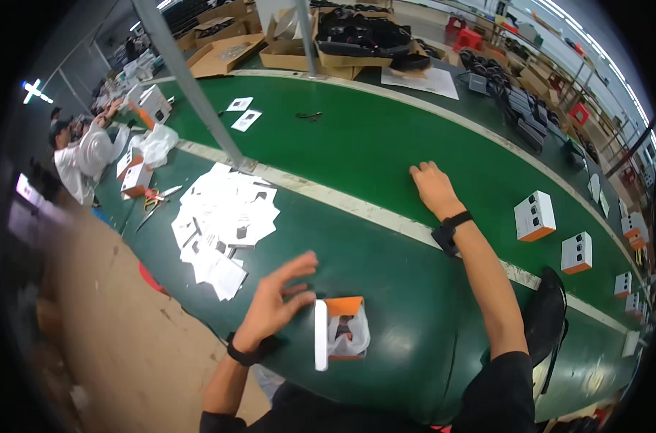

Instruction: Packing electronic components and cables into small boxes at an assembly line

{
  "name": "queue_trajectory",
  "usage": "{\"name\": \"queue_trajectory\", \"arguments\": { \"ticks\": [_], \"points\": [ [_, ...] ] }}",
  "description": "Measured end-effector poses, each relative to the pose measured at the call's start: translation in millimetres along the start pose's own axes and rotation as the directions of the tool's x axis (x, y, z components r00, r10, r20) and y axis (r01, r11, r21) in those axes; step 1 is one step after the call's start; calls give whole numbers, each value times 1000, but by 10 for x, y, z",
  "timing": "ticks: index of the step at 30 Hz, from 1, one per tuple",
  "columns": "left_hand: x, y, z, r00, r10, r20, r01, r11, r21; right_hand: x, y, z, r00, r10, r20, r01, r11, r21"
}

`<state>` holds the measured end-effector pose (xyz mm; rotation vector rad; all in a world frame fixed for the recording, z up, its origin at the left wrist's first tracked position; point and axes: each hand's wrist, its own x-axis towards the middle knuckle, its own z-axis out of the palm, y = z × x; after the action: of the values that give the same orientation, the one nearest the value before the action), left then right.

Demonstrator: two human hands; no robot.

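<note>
My left hand (281,292) is open, its fingers spread and holding nothing, beside the white flap of a small box (321,335). The box stands open on the green worktable, with an orange inside and a clear plastic bag (351,335) around a dark item. My right hand (436,189) is over the green conveyor belt (371,137), palm down with its fingers curled under; whatever they may hold is hidden. To the left of the box lies a loose pile of white printed leaflets (223,224).
White-and-orange boxes (535,216) stand on the belt at right. Two leaflets (246,120) and a small dark cable (308,115) lie farther along. Pliers and scissors (155,200) rest left of the pile. A metal post (198,94) rises at the belt's edge. Co-workers (75,159) sit far left.
</note>
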<state>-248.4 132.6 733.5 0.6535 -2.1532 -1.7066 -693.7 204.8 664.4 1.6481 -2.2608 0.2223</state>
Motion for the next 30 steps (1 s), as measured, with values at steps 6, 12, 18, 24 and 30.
{"name": "queue_trajectory", "arguments": {
  "ticks": [6,12,18,24,30],
  "points": [
    [-888,-73,235,956,179,-234,-218,964,-151,-751,-777,-1179,994,102,-25,-63,764,642],
    [-912,76,652,958,234,-166,-215,969,125,-1572,-1648,-2347,983,119,140,-151,82,985],
    [-729,144,369,976,208,-63,-205,977,56,-1890,-2051,-2136,964,70,-257,171,578,798],
    [-729,201,360,983,175,-59,-173,984,40,-1835,-2257,-1974,846,-351,-400,486,817,311],
    [-674,63,271,976,209,-68,-204,976,73,-1661,-2366,-1901,900,-383,-209,436,795,421]
  ]
}}
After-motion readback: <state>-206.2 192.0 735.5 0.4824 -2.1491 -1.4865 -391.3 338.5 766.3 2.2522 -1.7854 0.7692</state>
